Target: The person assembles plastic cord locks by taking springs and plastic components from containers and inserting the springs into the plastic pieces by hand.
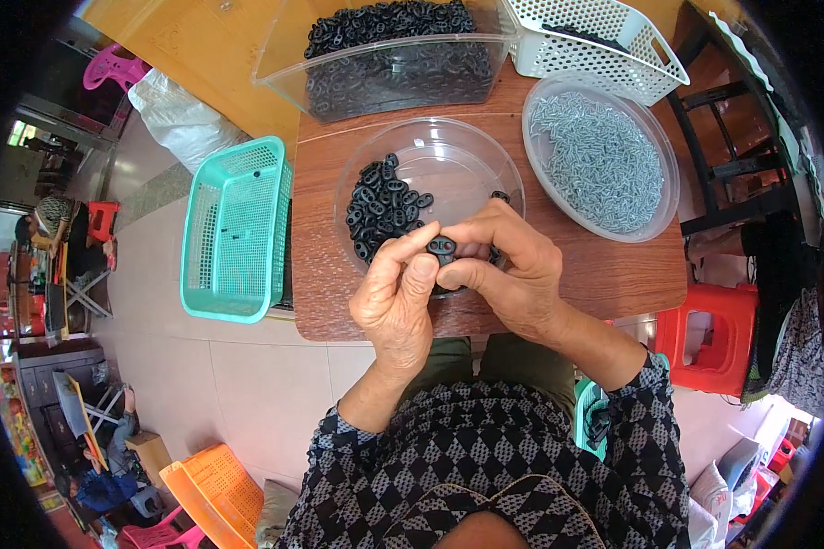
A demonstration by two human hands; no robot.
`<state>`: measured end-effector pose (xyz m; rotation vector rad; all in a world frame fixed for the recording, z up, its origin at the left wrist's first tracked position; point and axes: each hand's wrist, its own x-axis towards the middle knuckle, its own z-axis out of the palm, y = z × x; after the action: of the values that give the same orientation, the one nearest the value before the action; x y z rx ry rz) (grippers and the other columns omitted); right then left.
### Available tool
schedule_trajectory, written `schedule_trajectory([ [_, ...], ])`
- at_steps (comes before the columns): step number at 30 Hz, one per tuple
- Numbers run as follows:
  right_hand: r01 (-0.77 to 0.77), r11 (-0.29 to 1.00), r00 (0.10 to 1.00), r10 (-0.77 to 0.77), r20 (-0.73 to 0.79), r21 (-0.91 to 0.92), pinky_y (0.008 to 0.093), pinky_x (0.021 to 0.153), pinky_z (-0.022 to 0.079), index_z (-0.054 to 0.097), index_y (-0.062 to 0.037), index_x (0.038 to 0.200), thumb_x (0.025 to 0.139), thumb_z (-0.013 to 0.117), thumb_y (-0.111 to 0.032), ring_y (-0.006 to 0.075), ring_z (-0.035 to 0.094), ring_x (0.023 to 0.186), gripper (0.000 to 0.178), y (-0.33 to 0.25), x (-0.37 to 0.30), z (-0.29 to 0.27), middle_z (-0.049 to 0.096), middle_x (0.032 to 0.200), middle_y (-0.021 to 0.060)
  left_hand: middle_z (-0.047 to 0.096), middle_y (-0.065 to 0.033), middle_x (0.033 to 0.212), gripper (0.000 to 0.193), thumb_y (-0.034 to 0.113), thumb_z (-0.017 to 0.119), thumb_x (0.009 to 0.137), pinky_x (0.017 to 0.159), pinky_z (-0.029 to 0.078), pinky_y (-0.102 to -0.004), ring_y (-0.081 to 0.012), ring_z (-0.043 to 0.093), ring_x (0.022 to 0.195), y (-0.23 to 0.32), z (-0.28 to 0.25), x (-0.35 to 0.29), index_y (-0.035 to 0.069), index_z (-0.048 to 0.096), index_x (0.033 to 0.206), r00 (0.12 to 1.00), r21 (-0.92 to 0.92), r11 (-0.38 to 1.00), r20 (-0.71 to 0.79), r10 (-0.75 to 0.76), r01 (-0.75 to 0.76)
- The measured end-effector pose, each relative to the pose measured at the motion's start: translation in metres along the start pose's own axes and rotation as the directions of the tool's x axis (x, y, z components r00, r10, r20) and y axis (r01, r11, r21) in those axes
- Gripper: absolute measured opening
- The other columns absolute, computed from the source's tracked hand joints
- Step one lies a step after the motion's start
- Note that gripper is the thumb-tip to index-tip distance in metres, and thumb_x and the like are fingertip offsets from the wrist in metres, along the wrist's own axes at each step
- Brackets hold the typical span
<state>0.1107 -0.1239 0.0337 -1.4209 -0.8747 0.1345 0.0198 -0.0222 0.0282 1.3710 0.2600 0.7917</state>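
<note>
One left hand (394, 309) and one right hand (520, 273) pinch one black piece (441, 246) above one round tray (449, 172)

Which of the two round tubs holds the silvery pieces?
The tub beyond and right of the right hand: silvery pieces fill it, while the other round tub, to its left, contains black pieces.

close work here: holding left hand (394, 302) and right hand (517, 261) face to face, pinching between thumb and forefinger on both sides, with fingertips (423, 265) almost together; folding the other fingers in, slanting left forearm (368, 401) and right forearm (604, 348) inward from below.
</note>
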Motion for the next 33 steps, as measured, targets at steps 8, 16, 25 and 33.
schedule_trajectory([
  [8,0.095,0.994,0.995,-0.096,-0.023,-0.054,0.0264,0.054,0.04,0.065,-0.0024,0.087,0.067,0.076,-0.007,0.014,0.049,0.062,0.023,-0.004,0.001,0.002,0.054,0.067,0.0024,0.06,-0.0072,0.1,0.026,0.015,0.061,0.09,0.079,0.044,-0.0237,-0.0096,0.053,0.086,-0.005,0.001,-0.006,-0.005,0.06,0.107,0.99,0.065,0.988,-0.006,0.14,-0.139],
  [16,0.175,0.981,0.984,-0.176,0.004,-0.087,0.0296,0.053,0.039,0.061,-0.0022,0.084,0.066,0.075,-0.009,0.0175,0.048,0.061,0.024,-0.002,0.0,0.001,0.053,0.066,0.0038,0.058,-0.0057,0.097,0.025,0.017,0.058,0.092,0.081,0.043,-0.0247,-0.0106,0.053,0.088,-0.007,0.007,-0.012,-0.004,0.059,0.106,0.989,0.072,0.988,-0.045,0.14,-0.137],
  [25,0.327,0.937,0.945,-0.327,0.027,-0.124,0.0317,0.052,0.039,0.058,-0.003,0.084,0.069,0.073,-0.01,0.0216,0.048,0.06,0.023,0.003,0.01,0.0,0.053,0.067,0.005,0.048,-0.0009,0.086,0.023,0.016,0.054,0.094,0.061,0.039,-0.0192,-0.0067,0.045,0.071,-0.015,0.012,-0.006,-0.005,0.057,0.105,0.978,0.083,0.978,-0.061,0.198,-0.193],
  [33,0.315,0.946,0.949,-0.315,0.006,-0.073,0.0337,0.054,0.041,0.057,-0.0022,0.082,0.071,0.071,-0.01,0.0257,0.05,0.062,0.019,0.013,-0.001,0.006,0.056,0.073,0.0084,0.052,-0.0021,0.087,0.014,0.004,0.049,0.093,0.07,0.038,-0.0218,-0.0077,0.044,0.076,-0.002,0.01,-0.011,-0.003,0.06,0.098,0.983,0.197,0.965,-0.037,0.181,-0.171],
])
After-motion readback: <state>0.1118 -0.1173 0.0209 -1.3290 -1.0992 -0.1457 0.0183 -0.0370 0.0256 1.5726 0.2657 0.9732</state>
